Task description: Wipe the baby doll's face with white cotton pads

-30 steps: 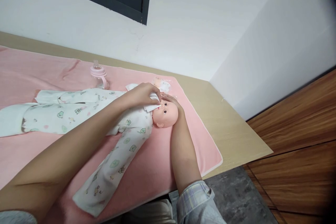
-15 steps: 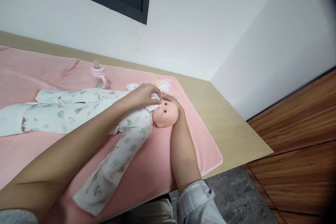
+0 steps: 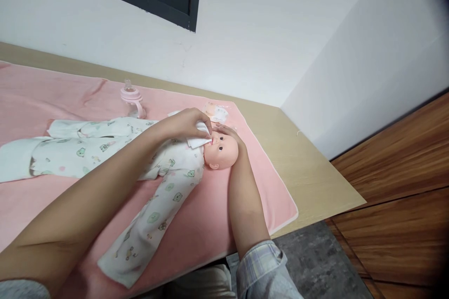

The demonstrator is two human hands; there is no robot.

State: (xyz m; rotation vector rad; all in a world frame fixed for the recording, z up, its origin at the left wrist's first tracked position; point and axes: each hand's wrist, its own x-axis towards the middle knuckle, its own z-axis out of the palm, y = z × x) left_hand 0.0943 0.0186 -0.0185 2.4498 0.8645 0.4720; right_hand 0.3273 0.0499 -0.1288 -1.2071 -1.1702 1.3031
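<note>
On its back lies a baby doll (image 3: pixel 221 153) in white pyjamas (image 3: pixel 180 166) printed with small green and pink figures, its bald head to the right. My left hand (image 3: pixel 192 124) pinches a white tissue or wipe (image 3: pixel 198 141) by the doll's mouth and chin. The cloth hangs folded over the neck and upper chest. My right hand (image 3: pixel 227 131) cups the far side of the head, fingers lying along the cheek. The forearm runs round the crown, and much of the palm is hidden.
A pink mat (image 3: pixel 270 191) lies under the doll on a wooden table (image 3: pixel 315 173). A pink baby bottle (image 3: pixel 131 98) stands behind the doll's legs. A clear printed packet (image 3: pixel 217 111) lies beyond the head. A white wall (image 3: pixel 245 46) rises behind the table.
My left hand has slid a little left with the white cloth, from the doll's nose and mouth toward its chin. My right hand and the doll's head stay where they were.
</note>
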